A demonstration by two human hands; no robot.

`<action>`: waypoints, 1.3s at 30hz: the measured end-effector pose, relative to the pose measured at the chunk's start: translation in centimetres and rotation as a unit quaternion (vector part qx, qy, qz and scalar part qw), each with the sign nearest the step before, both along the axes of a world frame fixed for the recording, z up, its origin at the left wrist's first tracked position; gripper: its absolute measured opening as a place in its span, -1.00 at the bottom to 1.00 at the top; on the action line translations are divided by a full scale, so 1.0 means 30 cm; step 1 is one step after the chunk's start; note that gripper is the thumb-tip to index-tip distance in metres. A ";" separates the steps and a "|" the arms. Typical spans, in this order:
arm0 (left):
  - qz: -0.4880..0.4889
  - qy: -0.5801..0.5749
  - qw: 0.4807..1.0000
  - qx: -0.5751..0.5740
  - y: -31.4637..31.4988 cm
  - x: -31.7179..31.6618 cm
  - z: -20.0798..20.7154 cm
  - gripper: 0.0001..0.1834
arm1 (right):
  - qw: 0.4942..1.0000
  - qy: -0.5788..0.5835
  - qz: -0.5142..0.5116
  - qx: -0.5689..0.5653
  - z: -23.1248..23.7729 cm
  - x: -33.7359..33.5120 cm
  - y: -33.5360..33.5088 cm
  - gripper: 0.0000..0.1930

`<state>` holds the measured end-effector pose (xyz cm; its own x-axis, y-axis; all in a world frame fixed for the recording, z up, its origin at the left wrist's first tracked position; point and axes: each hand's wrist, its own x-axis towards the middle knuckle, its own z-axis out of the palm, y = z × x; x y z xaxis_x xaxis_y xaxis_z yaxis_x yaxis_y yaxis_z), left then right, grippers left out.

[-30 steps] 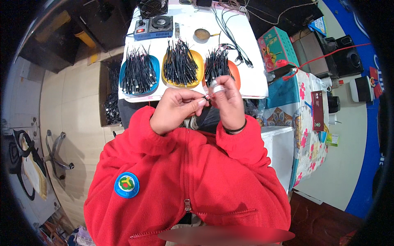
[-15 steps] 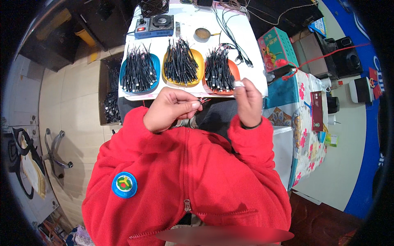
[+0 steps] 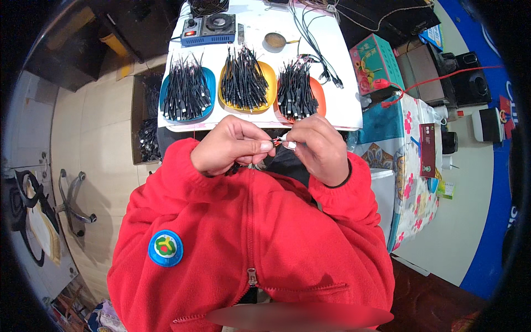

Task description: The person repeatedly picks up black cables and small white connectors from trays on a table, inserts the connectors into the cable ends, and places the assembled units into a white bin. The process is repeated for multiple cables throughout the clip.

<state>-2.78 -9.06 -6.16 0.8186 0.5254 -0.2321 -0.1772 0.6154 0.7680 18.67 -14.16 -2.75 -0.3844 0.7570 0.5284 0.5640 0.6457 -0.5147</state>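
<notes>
In front of my chest, my left hand (image 3: 228, 145) pinches a thin cable whose coloured wire ends (image 3: 278, 142), some red, stick out past the thumb. The rest of that cable is mostly hidden behind the palm. My right hand (image 3: 322, 148) meets it, fingertips closed on the same wire ends; something white covers the tips of its thumb and finger. Beyond my hands, bundles of short black cables lie in a blue tray (image 3: 211, 84), a yellow tray (image 3: 271, 91) and an orange tray (image 3: 319, 95) along the table's near edge.
On the white table (image 3: 260, 22) stand a blue solder pot unit (image 3: 208, 32) with a lit red switch and a small round pan (image 3: 274, 41). Loose black cables (image 3: 315, 47) trail behind the orange tray. A floral-clothed table (image 3: 408, 166) is at right, a box of cables (image 3: 148, 122) at left.
My right hand has moved left and down from beside the orange tray to the wire ends. My left hand stays nearly in place, still pinching the cable.
</notes>
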 end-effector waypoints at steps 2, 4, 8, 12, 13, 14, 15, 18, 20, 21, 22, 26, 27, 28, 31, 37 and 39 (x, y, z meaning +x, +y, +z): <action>0.000 -0.007 1.000 0.005 -0.003 -0.004 0.003 -0.82 | 1.000 0.000 -0.017 0.000 0.004 0.001 -0.008 -0.73; 0.006 0.003 1.000 0.010 -0.009 -0.008 0.006 -0.81 | 0.999 0.001 -0.045 -0.003 0.012 0.010 -0.012 -0.74; 0.007 0.001 1.000 0.011 -0.018 -0.011 0.010 -0.81 | 0.999 -0.019 -0.031 -0.001 0.021 0.028 -0.021 -0.67; -0.027 -0.019 0.999 -0.004 -0.017 -0.008 0.013 -0.83 | 0.998 -0.026 -0.001 0.049 0.008 0.012 -0.032 -0.60; -0.027 -0.017 0.999 -0.003 -0.020 -0.005 0.013 -0.83 | 0.998 -0.024 0.008 0.056 0.008 0.012 -0.033 -0.61; -0.026 -0.014 1.000 -0.002 -0.023 -0.003 0.014 -0.84 | 0.998 -0.018 0.015 0.061 0.007 0.011 -0.034 -0.62; -0.025 -0.010 1.000 -0.001 -0.026 -0.003 0.015 -0.84 | 0.998 -0.020 0.019 0.065 0.008 0.010 -0.035 -0.64; -0.040 -0.021 0.999 -0.010 -0.030 -0.003 0.019 -0.85 | 0.996 -0.024 0.038 0.081 0.012 0.009 -0.034 -0.66; -0.051 -0.024 0.998 0.004 -0.029 -0.001 0.022 -0.84 | 0.996 -0.029 0.035 0.077 0.011 0.006 -0.037 -0.68; -0.054 -0.019 0.998 0.011 -0.030 0.000 0.023 -0.84 | 0.996 -0.028 0.034 0.076 0.009 0.005 -0.040 -0.69; -0.042 -0.004 0.999 0.035 -0.032 0.002 0.024 -0.85 | 0.997 -0.022 0.028 0.061 0.005 0.003 -0.044 -0.71; 0.062 0.053 0.902 0.423 -0.044 0.021 0.024 -0.89 | 0.994 0.040 0.014 -0.101 -0.021 0.017 -0.068 -0.82; 0.096 0.058 0.811 0.574 -0.045 0.023 0.023 -0.90 | 0.984 0.071 0.015 -0.163 -0.033 0.021 -0.072 -0.86; 0.089 0.083 0.772 0.624 -0.047 0.025 0.022 -0.91 | 0.947 0.157 0.029 -0.280 -0.046 0.025 -0.074 -0.89; 0.044 0.141 0.688 0.710 -0.052 0.020 0.012 -0.94 | 0.773 0.358 0.079 -0.518 -0.088 0.024 -0.070 -0.86; 0.013 0.067 0.922 0.380 -0.035 0.005 -0.018 -0.90 | 0.982 0.099 -0.047 -0.154 -0.073 0.025 -0.108 -0.81; -0.031 0.061 0.973 0.218 -0.040 -0.001 -0.025 -0.86 | 0.998 -0.014 -0.056 0.009 -0.061 0.019 -0.101 -0.73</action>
<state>-2.80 -10.25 -6.89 0.8317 0.5469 -0.0955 -0.0410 0.2320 0.9719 19.23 -17.19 -4.56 -0.3116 0.7872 0.5322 0.6475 0.5858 -0.4874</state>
